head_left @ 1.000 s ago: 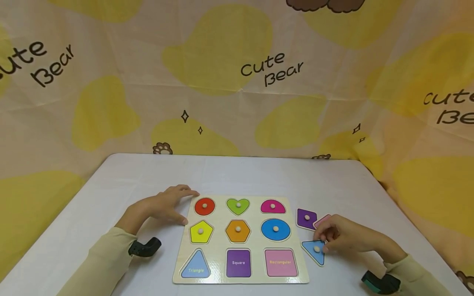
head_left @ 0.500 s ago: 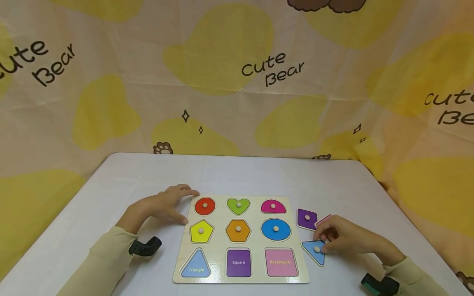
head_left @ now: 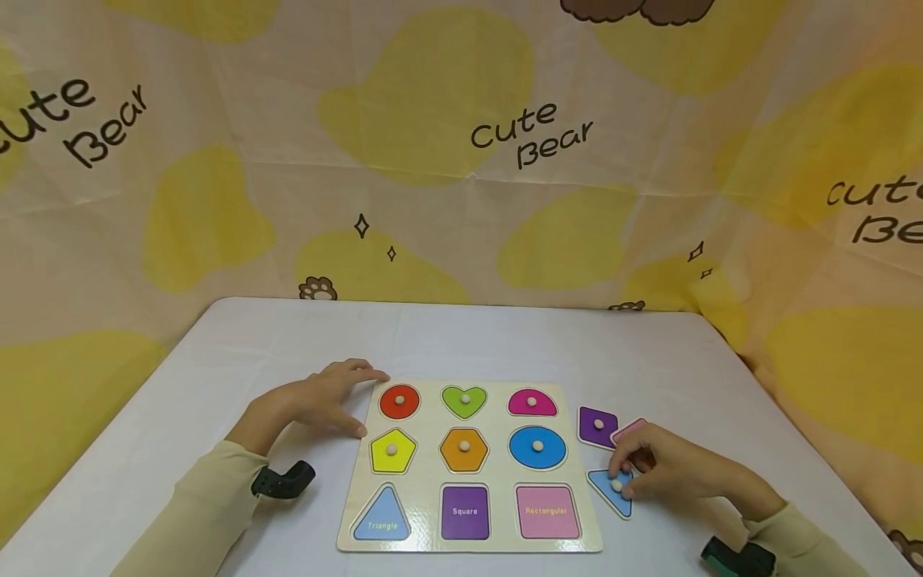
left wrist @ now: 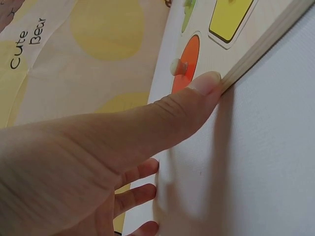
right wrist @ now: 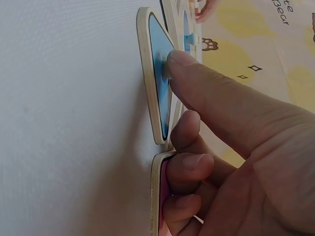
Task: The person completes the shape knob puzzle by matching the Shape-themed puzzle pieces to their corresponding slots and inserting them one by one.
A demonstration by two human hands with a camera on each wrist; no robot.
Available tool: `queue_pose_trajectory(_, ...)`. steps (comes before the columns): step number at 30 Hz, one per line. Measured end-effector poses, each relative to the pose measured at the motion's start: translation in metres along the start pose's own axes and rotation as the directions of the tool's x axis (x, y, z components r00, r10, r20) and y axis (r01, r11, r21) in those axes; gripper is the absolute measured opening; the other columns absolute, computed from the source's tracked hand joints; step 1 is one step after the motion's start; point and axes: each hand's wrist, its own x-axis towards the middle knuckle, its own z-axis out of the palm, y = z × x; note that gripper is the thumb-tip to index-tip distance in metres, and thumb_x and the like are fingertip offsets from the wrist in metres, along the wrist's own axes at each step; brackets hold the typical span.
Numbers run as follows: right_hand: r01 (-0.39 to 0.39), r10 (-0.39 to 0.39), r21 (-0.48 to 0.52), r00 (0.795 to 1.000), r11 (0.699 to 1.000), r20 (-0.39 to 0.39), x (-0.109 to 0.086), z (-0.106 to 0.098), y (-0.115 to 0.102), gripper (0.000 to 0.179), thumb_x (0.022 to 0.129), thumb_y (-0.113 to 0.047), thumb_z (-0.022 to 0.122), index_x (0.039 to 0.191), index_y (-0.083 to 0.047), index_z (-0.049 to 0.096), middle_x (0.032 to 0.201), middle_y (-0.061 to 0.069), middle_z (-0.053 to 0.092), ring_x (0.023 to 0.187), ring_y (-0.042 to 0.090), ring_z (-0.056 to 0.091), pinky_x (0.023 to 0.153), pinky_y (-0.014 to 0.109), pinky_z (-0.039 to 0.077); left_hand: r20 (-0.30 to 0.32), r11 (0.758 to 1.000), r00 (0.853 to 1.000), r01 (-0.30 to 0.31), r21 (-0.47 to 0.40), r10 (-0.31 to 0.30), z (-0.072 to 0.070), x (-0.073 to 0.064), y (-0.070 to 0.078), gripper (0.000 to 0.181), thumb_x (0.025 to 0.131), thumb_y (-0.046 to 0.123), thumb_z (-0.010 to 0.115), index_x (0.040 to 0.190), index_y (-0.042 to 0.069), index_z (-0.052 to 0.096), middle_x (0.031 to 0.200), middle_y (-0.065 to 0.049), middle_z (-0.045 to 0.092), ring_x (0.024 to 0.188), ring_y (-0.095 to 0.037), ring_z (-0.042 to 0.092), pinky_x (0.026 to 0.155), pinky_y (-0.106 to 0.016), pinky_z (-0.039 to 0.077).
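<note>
A wooden knob puzzle board [head_left: 425,497] lies on the table. At its far left corner my left hand [head_left: 317,401] steadies it, thumb on the left edge and index finger at the corner. In the left wrist view the thumb [left wrist: 167,115] lies against the board's side, beside the red piece [left wrist: 189,61]. My right hand [head_left: 685,461] is right of the board, with thumb and index finger at the knob of a blue triangle piece [head_left: 604,479]. That piece looks slightly tilted in the right wrist view. The other right fingers [right wrist: 189,167] are curled above a pink piece [right wrist: 164,201].
A purple square piece [head_left: 597,426] lies right of the board, by the partly hidden pink piece. The near row shows bare Triangle [head_left: 382,517], Square [head_left: 465,513] and Rectangular [head_left: 546,513] recesses. Several knobbed shapes fill the other rows. A patterned cloth [head_left: 461,160] hangs behind the white table [head_left: 461,336].
My right thumb has shifted slightly left, closing in on the triangle piece's knob. The left hand and the board stay in place.
</note>
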Motion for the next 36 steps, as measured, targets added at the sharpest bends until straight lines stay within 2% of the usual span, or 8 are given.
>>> queue_pose_trajectory(5,0.027,-0.027,0.001,1.000,1.000,-0.008,0.000,0.002,-0.001,0.006,0.087,-0.018,0.079,0.092,-0.016,0.075,0.073,0.011,0.051,0.069,0.016,0.049,0.055,0.022,0.037,0.000,1.000,1.000,-0.004,0.003,0.004,0.000,0.000,-0.001,0.086,0.072,0.042,0.089,0.147,0.027,0.051,0.158,-0.019,0.039,0.145,-0.048,0.034,0.107,-0.081,0.030)
queue_pose_trajectory(13,-0.005,0.005,-0.016,1.000,1.000,-0.012,-0.001,-0.001,-0.001,0.005,0.088,-0.019,0.078,0.090,-0.018,0.074,0.074,0.009,0.050,0.074,0.016,0.049,0.058,0.023,0.037,0.001,1.000,1.000,-0.008,0.002,0.008,0.000,0.002,-0.003,0.085,0.073,0.042,0.089,0.147,0.027,0.051,0.158,-0.020,0.039,0.145,-0.048,0.033,0.107,-0.080,0.032)
queue_pose_trajectory(17,0.022,-0.022,-0.010,1.000,1.000,-0.002,-0.001,-0.004,0.000,0.004,0.088,-0.016,0.078,0.091,-0.016,0.074,0.074,0.012,0.049,0.070,0.018,0.050,0.056,0.022,0.039,0.000,1.000,1.000,-0.017,0.004,0.017,0.000,0.003,-0.004,0.085,0.073,0.042,0.089,0.148,0.026,0.051,0.158,-0.019,0.039,0.145,-0.048,0.034,0.106,-0.080,0.033)
queue_pose_trajectory(20,0.034,-0.034,-0.002,0.999,0.999,-0.008,0.001,-0.005,0.001,0.004,0.089,-0.015,0.077,0.091,-0.016,0.074,0.074,0.012,0.049,0.069,0.015,0.050,0.055,0.022,0.039,0.001,1.000,1.000,-0.015,0.006,0.015,0.000,0.003,-0.005,0.086,0.073,0.042,0.089,0.148,0.027,0.050,0.158,-0.019,0.039,0.145,-0.048,0.034,0.106,-0.079,0.034)
queue_pose_trajectory(25,0.010,-0.010,0.026,1.000,1.000,-0.023,0.004,-0.005,0.002,0.004,0.090,-0.013,0.075,0.093,-0.015,0.074,0.074,0.010,0.051,0.069,0.007,0.050,0.055,0.022,0.040,0.002,1.000,1.000,-0.014,0.005,0.014,0.000,0.004,-0.003,0.085,0.073,0.042,0.089,0.148,0.027,0.051,0.158,-0.019,0.040,0.145,-0.047,0.034,0.107,-0.079,0.034)
queue_pose_trajectory(36,-0.015,0.015,0.010,0.997,1.000,-0.076,0.014,-0.002,-0.006,0.005,0.089,-0.012,0.076,0.093,-0.015,0.074,0.070,0.002,0.053,0.067,0.002,0.050,0.055,0.019,0.043,0.005,1.000,1.000,-0.010,-0.002,0.010,0.000,0.003,-0.003,0.086,0.072,0.042,0.089,0.147,0.027,0.051,0.158,-0.019,0.039,0.145,-0.048,0.035,0.106,-0.079,0.034)
